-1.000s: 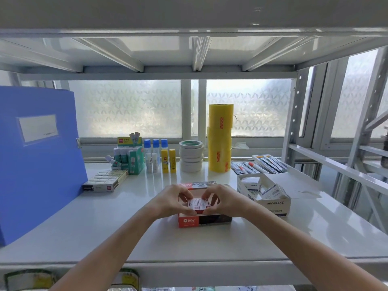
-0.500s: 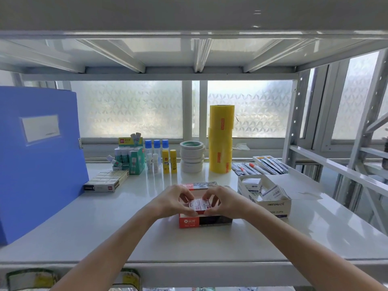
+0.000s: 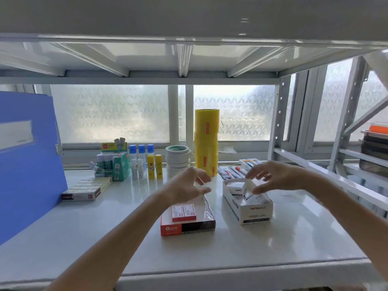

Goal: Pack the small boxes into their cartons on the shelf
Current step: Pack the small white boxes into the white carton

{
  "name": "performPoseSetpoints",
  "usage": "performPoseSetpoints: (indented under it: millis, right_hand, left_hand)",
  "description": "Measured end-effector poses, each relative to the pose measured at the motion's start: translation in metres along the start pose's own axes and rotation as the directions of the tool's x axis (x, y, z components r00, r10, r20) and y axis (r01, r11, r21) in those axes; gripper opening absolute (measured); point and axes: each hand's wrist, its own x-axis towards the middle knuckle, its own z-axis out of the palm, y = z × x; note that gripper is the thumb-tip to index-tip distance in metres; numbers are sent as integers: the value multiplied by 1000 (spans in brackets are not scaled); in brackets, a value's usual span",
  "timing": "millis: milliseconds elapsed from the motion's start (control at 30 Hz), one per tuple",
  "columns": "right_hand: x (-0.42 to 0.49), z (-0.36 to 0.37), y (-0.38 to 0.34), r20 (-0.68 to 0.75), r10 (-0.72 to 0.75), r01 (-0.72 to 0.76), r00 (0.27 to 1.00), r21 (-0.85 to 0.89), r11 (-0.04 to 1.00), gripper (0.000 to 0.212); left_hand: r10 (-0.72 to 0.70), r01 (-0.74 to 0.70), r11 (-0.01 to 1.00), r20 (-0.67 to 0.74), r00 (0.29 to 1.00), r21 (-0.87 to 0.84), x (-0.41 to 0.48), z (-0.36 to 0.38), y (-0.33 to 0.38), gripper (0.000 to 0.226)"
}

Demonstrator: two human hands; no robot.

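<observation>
A flat red and black carton (image 3: 186, 227) lies on the white shelf (image 3: 105, 238) in front of me, with two small red boxes (image 3: 183, 212) side by side in its left part. My left hand (image 3: 186, 185) hovers above its far end, fingers spread, holding nothing. To the right stands a white carton (image 3: 255, 213) with several small white boxes (image 3: 236, 187) lying loose inside. My right hand (image 3: 273, 177) hangs over that carton's far end, fingers apart and empty. Both hands are blurred.
A big blue file box (image 3: 27, 160) stands at the left. A flat pack of small boxes (image 3: 88, 187), glue bottles (image 3: 144, 160), tape rolls (image 3: 178, 158) and a tall yellow roll stack (image 3: 206, 141) line the back. Packets (image 3: 231, 172) lie behind the white carton. An upper shelf is overhead.
Both hands have let go of the small red boxes in the red carton and lifted. My right hand has moved right, over the white carton. The camera has turned slightly.
</observation>
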Motion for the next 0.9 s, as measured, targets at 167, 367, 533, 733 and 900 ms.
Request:
performPoseSetpoints:
  millis: [167, 367, 533, 733, 900]
  right_hand:
    - [-10, 2, 27, 136, 37, -34, 990, -24, 999, 44]
    - [-16, 9, 40, -53, -79, 83, 996, 96, 992, 35]
    - [-21, 1, 58, -236, -31, 76, 971, 182, 980, 28]
    - [-21, 5, 66, -309, -1, 72, 951, 219, 973, 28]
    - [-15, 13, 56, -337, -11, 89, 942, 216, 972, 25]
  left_hand:
    - [-11, 4, 997, 100, 995, 77, 56, 53, 31, 38]
    - [-144, 110, 962, 121, 982, 251, 97, 88, 40, 42]
    - [-148, 87, 930, 146, 978, 358, 105, 94, 40, 39]
    - [-99, 12, 947, 254, 962, 321, 100, 84, 44, 36]
    - [-12, -54, 960, 233, 972, 276, 94, 79, 46, 34]
